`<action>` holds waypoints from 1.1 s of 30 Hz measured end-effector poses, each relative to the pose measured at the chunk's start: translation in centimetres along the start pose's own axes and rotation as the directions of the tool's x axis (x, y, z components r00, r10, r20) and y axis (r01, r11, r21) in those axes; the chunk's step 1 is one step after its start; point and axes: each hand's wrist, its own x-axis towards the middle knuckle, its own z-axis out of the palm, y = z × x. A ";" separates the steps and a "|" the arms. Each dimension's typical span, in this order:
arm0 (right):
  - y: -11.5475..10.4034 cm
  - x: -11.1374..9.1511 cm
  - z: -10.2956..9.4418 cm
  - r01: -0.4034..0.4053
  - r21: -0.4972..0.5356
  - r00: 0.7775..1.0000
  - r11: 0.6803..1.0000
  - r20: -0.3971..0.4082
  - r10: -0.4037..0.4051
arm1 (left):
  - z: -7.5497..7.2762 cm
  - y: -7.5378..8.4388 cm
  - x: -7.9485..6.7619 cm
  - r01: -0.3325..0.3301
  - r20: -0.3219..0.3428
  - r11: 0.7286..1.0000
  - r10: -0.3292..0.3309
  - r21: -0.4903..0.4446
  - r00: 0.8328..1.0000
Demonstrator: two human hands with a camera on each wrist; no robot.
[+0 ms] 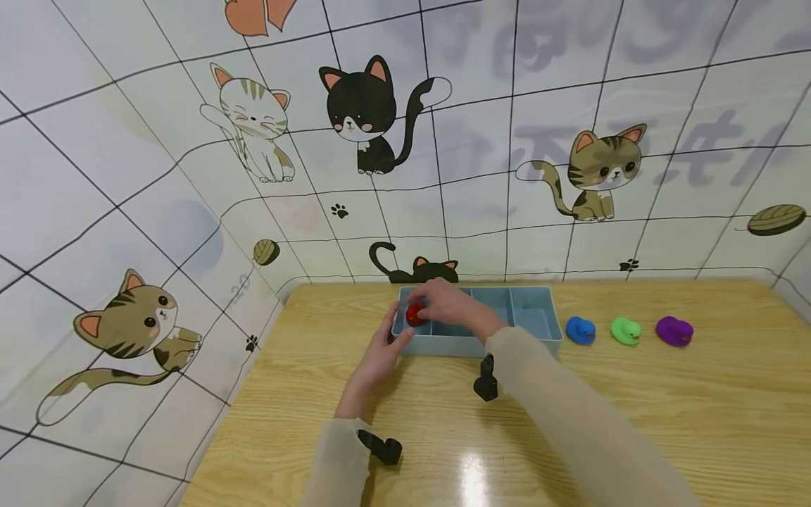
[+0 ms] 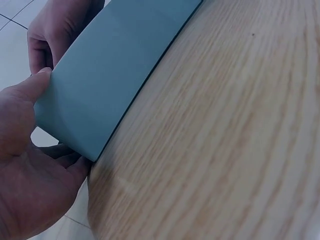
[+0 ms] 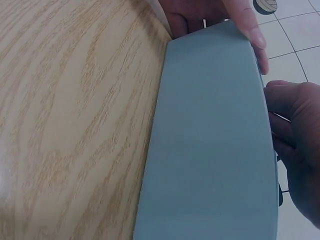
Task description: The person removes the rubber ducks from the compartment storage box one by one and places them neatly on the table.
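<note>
Table (image 1: 728,394), wood-grained, one. Divided box (image 1: 446,346), light blue, far side of table. Left hand (image 1: 380,353), fingers grasping the box's left end. Right hand (image 1: 450,304), fingers pinching the red piece. Ducks, row right of box: purple duck (image 1: 674,332), green duck (image 1: 626,331), blue duck (image 1: 580,330). Red piece (image 1: 415,315), in leftmost compartment.

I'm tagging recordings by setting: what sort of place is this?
Probably a staged recording corner: a wood-grain table against a cat-print backdrop, with three toy ducks lined up beside a blue divided tray.
</note>
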 end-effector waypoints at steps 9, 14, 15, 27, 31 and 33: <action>0.3 0.8 1.0 -0.024 -0.035 1.000 0.999 -0.013 0.024 | 0.0 1.1 -0.3 0.022 0.018 0.998 -0.021 -0.052 1.000; 0.4 1.2 1.4 -0.016 -0.043 1.000 0.999 -0.008 0.016 | -0.1 3.3 -1.3 0.020 0.020 0.998 -0.019 -0.053 1.000; 0.4 1.2 1.4 -0.008 -0.045 1.000 0.999 -0.010 0.007 | -0.1 3.4 -1.3 0.012 0.019 0.999 -0.011 -0.045 1.000; 0.5 1.0 1.4 0.050 -0.030 0.999 0.998 0.003 -0.050 | 0.0 0.4 0.0 0.002 0.020 0.995 0.000 -0.101 1.000; 0.4 1.0 1.4 0.034 -0.002 0.999 0.999 0.031 -0.034 | -0.1 0.0 0.1 0.000 0.016 0.995 0.001 -0.097 1.000; 0.3 1.0 1.4 0.032 0.004 0.999 0.999 0.042 -0.032 | -0.1 -0.1 0.2 0.002 0.026 0.994 0.000 -0.106 1.000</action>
